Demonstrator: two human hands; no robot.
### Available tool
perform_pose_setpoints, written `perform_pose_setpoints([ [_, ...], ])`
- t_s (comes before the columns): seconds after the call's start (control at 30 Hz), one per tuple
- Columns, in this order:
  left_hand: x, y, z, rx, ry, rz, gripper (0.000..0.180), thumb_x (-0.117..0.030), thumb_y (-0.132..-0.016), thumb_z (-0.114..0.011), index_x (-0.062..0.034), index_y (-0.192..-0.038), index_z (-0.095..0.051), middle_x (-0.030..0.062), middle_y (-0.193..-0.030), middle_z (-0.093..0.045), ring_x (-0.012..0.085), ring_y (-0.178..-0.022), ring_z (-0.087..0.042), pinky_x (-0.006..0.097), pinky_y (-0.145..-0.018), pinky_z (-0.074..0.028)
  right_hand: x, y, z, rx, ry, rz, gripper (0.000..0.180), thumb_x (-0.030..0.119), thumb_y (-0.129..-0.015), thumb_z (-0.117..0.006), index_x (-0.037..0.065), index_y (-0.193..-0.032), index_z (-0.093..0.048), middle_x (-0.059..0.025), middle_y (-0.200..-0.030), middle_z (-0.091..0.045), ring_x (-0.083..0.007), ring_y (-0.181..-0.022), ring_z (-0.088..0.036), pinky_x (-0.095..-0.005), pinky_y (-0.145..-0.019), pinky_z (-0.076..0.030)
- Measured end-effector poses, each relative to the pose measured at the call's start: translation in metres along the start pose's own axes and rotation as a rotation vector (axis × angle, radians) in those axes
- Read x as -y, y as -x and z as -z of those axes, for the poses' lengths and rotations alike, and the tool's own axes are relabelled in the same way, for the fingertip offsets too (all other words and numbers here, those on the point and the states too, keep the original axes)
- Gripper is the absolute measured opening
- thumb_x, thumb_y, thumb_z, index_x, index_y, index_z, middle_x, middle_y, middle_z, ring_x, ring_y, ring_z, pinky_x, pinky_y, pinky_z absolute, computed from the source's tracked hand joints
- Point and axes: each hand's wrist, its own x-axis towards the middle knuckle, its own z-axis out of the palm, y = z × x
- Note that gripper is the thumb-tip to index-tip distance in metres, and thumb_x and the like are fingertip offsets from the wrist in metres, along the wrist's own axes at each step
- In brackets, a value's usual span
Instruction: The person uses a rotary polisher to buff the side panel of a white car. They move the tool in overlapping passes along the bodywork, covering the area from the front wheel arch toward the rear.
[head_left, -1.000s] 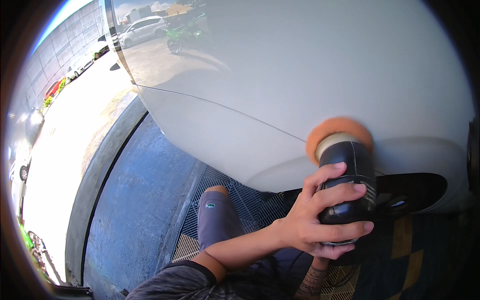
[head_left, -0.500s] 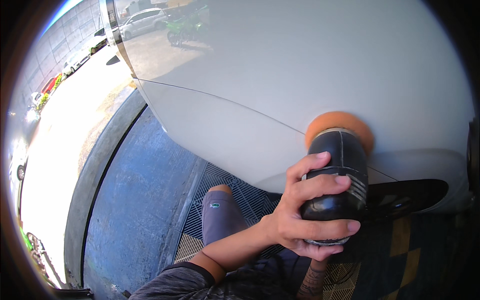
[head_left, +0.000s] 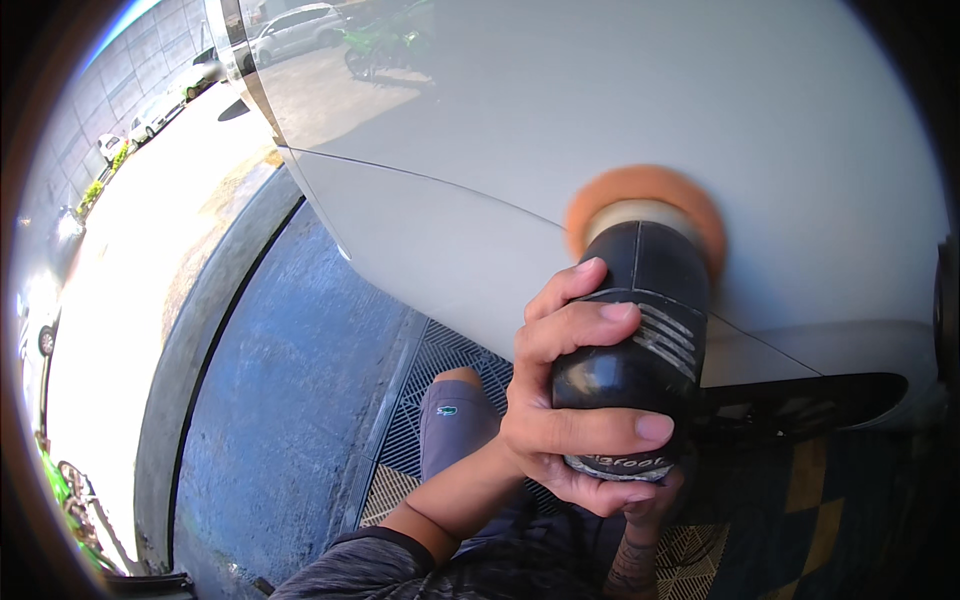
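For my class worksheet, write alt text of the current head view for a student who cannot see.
A person's left hand grips a black polisher, its orange pad against a glossy white car panel; the mostly hidden right hand is below. Blue floor shows at left.

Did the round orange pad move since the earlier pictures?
Yes. The orange pad has moved left, and a little up, judged against the thin line on the car.
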Motion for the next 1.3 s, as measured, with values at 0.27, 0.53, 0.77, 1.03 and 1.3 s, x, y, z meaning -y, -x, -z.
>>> perform_pose_setpoints([
  [0.27, 0.010, -0.007, 0.034, 0.007, 0.008, 0.035, 0.050, -0.049, -0.062, -0.082, -0.0200, -0.101, -0.073, 0.0282, -0.131, -0.050, 0.0427, -0.127, -0.047, 0.060, -0.111, -0.027, 0.018, -0.019, -0.037, -0.066, -0.086, -0.051, 0.096, 0.035, -0.054, -0.094, -0.008, -0.130, -0.053, -0.0142, -0.111, -0.066, -0.0231, -0.099, -0.066, -0.0351, -0.090, -0.052],
  [0.53, 0.016, -0.010, 0.069, -0.003, 0.008, 0.076, 0.055, -0.049, -0.065, -0.082, -0.0202, -0.109, -0.066, 0.0285, -0.136, -0.045, 0.0497, -0.135, -0.037, 0.062, -0.112, -0.026, 0.023, -0.036, -0.065, -0.039, -0.064, 0.045, 0.089, 0.034, -0.056, -0.092, -0.009, -0.125, -0.056, -0.0126, -0.097, -0.064, -0.0216, -0.085, -0.063, -0.0332, -0.079, -0.051],
  [0.77, 0.021, -0.014, 0.098, -0.013, -0.032, 0.087, 0.058, -0.049, -0.067, -0.081, -0.0182, -0.113, -0.065, 0.0301, -0.138, -0.043, 0.0491, -0.135, -0.037, 0.061, -0.112, -0.026, 0.039, -0.061, -0.079, 0.089, -0.014, 0.169, 0.073, 0.026, -0.063, -0.083, -0.008, -0.122, -0.056, -0.0129, -0.094, -0.061, -0.0211, -0.083, -0.060, -0.0321, -0.076, -0.049],
  [1.03, 0.025, -0.022, 0.136, -0.043, -0.022, 0.071, 0.060, -0.044, -0.071, -0.078, -0.0136, -0.120, -0.062, 0.0302, -0.140, -0.039, 0.0476, -0.137, -0.034, 0.057, -0.111, -0.031, 0.032, -0.076, -0.095, 0.247, -0.088, 0.218, 0.071, 0.019, -0.067, -0.078, -0.002, -0.130, -0.053, -0.0174, -0.110, -0.061, -0.0262, -0.095, -0.062, -0.0343, -0.086, -0.049],
  [1.3, 0.004, -0.053, 0.195, -0.044, -0.066, 0.442, 0.059, -0.033, -0.064, -0.074, -0.0053, -0.115, -0.064, 0.0172, -0.133, -0.044, 0.0302, -0.126, -0.045, 0.041, -0.107, -0.035, 0.028, -0.089, -0.128, 0.314, -0.015, 0.359, 0.073, 0.017, -0.072, -0.080, 0.012, -0.139, -0.052, -0.0219, -0.119, -0.059, -0.0316, -0.099, -0.062, -0.0389, -0.089, -0.049],
])
